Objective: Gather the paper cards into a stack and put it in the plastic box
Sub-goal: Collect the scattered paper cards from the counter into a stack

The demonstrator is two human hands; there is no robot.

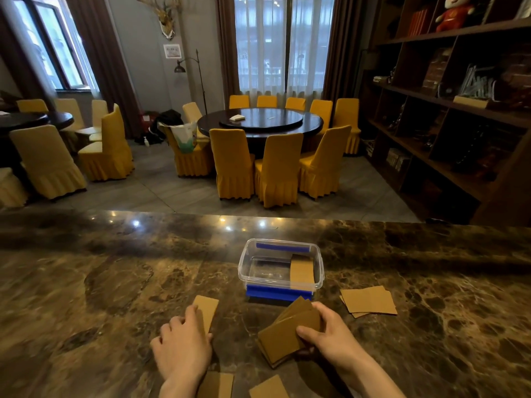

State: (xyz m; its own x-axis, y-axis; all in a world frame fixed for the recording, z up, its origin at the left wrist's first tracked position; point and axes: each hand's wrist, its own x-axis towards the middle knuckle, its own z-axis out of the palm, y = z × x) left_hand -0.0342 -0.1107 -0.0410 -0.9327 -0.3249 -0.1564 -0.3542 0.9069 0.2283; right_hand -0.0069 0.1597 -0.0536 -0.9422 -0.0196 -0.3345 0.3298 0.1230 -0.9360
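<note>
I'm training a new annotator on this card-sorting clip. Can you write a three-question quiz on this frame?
1. True or false: the plastic box already holds a card.
2. Which hand grips the fanned stack? A) left B) right C) both
3. Fill in: the loose pile of cards on the counter lies to the ____ of the box.

Key:
1. True; it leans against the right wall.
2. B; the right hand grips it, while the left hand rests on a single card.
3. Right.
</note>
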